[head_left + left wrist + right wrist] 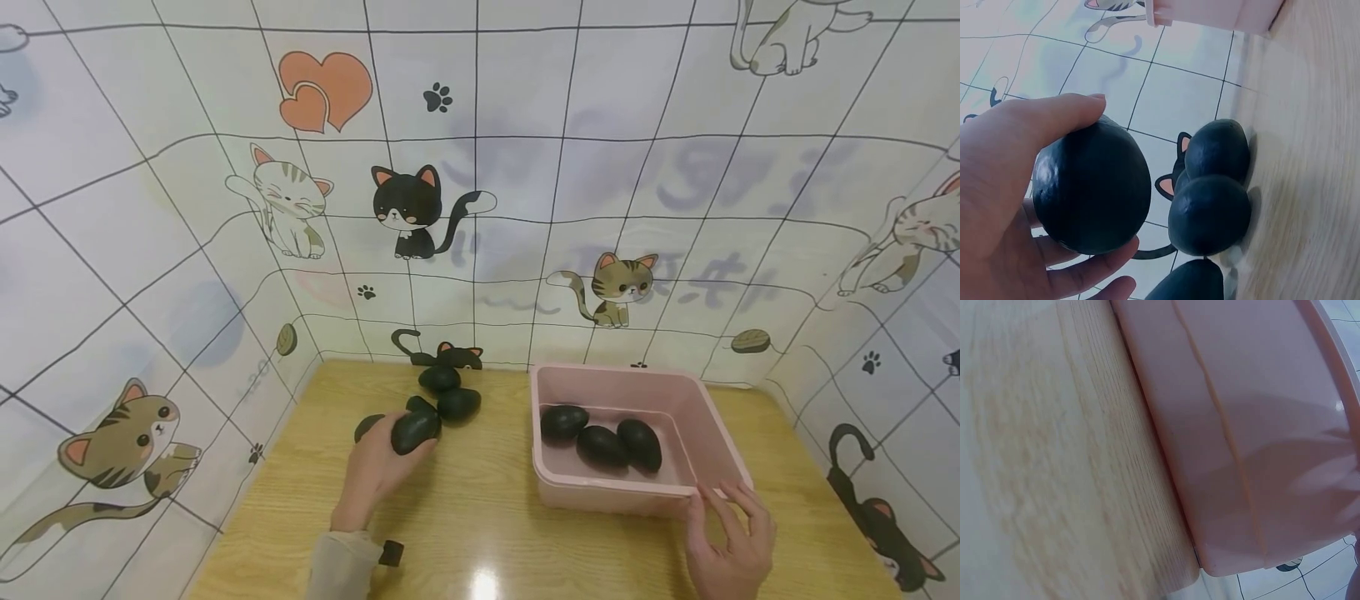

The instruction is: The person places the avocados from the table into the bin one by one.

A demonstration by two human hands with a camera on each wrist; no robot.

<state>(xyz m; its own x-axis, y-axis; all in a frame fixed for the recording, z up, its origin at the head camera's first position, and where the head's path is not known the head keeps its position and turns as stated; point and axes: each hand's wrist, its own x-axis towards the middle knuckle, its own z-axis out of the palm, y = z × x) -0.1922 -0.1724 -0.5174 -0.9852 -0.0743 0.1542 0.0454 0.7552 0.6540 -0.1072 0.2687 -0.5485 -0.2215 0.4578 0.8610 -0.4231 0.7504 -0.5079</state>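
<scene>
An avocado (416,431) is clamped in the left hand (375,467); the tub (611,495) just beyond the right hand (729,546) is gripped by it (presumably for steadiness).

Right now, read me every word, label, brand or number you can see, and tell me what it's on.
No text is readable.
Cat-patterned wall covering: faint purple lettering, too blurred to read; small faint marks at left, unreadable.
Pink bin, dark avocados: no lettering seen.
</scene>
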